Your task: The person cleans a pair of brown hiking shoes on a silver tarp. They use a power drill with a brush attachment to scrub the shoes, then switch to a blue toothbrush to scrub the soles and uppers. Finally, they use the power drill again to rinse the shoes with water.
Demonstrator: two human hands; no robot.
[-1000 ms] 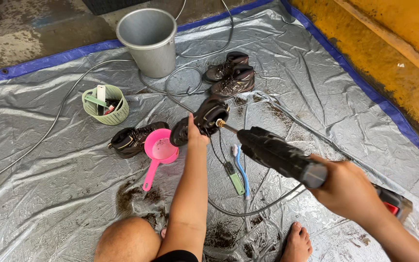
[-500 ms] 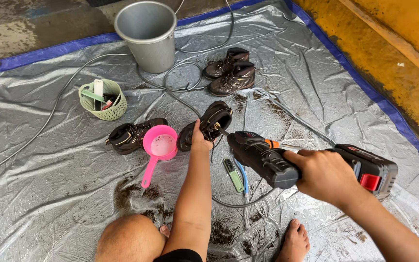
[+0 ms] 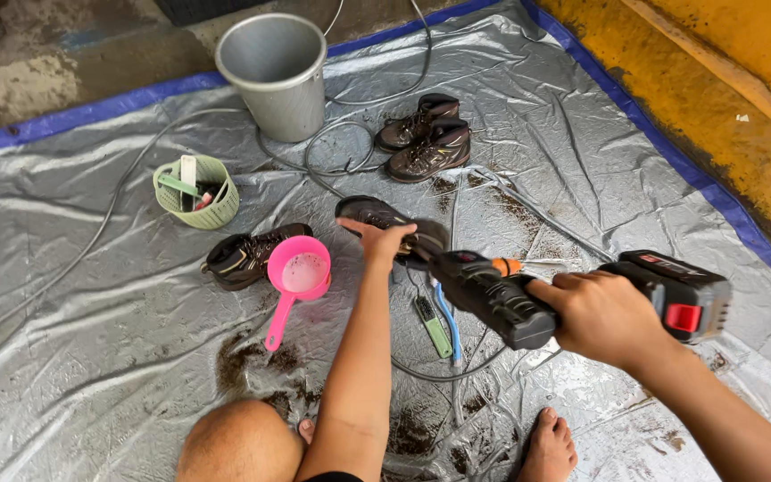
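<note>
Down on the wet silver tarp [image 3: 91, 357], the left hand [image 3: 382, 241] is stretched out and its fingers are curled tight around a dark muddy shoe [image 3: 377, 217], which lies on the tarp in the middle of the view. The right hand [image 3: 601, 317] is wrapped around the handle of a black spray gun [image 3: 528, 295] with a red button on its back block. The gun's nose points at the shoe and sits very close to it, right by the left hand. Just left of the held shoe lies another dark shoe [image 3: 241, 257] on its side, and a pink scoop [image 3: 294, 278] with a long handle rests against it. A green brush [image 3: 432, 324] and a blue brush [image 3: 445, 319] lie side by side on the tarp, under the gun. Farther up, a pair of brown boots [image 3: 426, 136] stands together, near a grey bucket [image 3: 274, 76]. A small green basket [image 3: 196, 191] with little tools in it sits off to the left. A thin grey hose [image 3: 332, 147] loops over the tarp between the bucket and the shoes. Brown dirt is smeared on the tarp near the person's bare knee [image 3: 238, 442] and bare foot [image 3: 548, 448].
</note>
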